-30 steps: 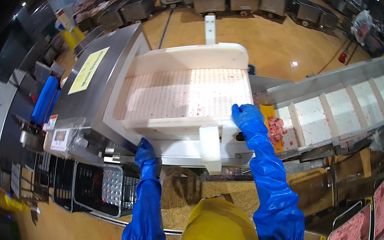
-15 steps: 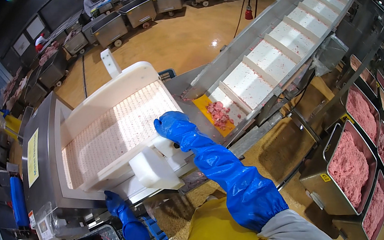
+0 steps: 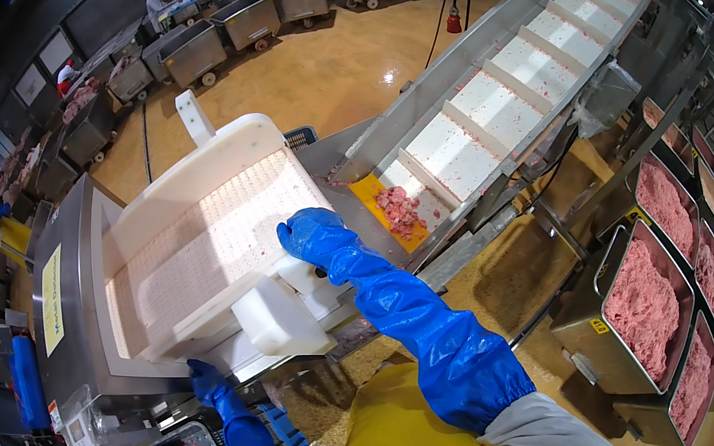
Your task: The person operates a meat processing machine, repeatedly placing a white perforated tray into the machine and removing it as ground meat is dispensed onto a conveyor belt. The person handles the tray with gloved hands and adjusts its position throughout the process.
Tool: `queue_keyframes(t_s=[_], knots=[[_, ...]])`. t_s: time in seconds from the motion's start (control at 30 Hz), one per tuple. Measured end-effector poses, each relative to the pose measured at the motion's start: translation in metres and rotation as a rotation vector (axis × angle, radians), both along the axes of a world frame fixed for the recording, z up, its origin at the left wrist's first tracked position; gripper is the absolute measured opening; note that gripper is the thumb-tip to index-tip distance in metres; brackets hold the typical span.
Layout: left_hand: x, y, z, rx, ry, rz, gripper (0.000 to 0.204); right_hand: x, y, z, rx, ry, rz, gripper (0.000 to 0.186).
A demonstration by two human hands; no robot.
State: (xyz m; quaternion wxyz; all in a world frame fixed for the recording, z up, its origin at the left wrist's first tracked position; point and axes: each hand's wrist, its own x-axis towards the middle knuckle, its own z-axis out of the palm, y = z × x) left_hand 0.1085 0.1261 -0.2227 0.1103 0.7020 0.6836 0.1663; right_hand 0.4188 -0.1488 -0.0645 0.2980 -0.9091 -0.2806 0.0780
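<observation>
While the white belt occupies the left of centre, the right hand, blue-gloved, lies at its near side guard; left hand, lower left of centre; whether either grip is closed cannot be told.

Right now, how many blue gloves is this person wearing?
2: left glove beside the steel housing, right glove at the near white side guard. Neither is wholly hidden.

The ribbed white conveyor carries pink scraps and a meat heap overlapping a yellow strip.
</observation>
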Motion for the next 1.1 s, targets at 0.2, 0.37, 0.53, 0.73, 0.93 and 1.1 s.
queue_keyframes(t_s=[0.2,0.37,0.53,0.73,0.93,1.1], knots=[[0.002,-0.001,0.006,-0.036,-0.060,-0.058,0.074,0.001,0.002,-0.001,-0.009,0.065,-0.041,0.046],[0.003,-0.007,0.014,-0.037,-0.091,-0.036,0.070,0.001,0.004,-0.003,-0.025,0.045,-0.029,0.046],[0.001,-0.009,0.015,-0.041,-0.089,-0.020,0.070,0.000,0.006,-0.004,-0.013,-0.001,-0.051,0.046],[0.004,-0.011,0.018,-0.035,-0.102,-0.047,0.069,0.001,0.004,-0.002,-0.023,0.007,-0.053,0.046],[0.000,-0.004,0.010,-0.024,-0.081,-0.054,0.074,0.001,0.007,-0.004,-0.008,0.023,-0.028,0.046],[0.004,-0.004,0.010,-0.046,-0.035,-0.058,0.073,0.002,0.000,-0.004,-0.009,-0.049,-0.011,0.046]])
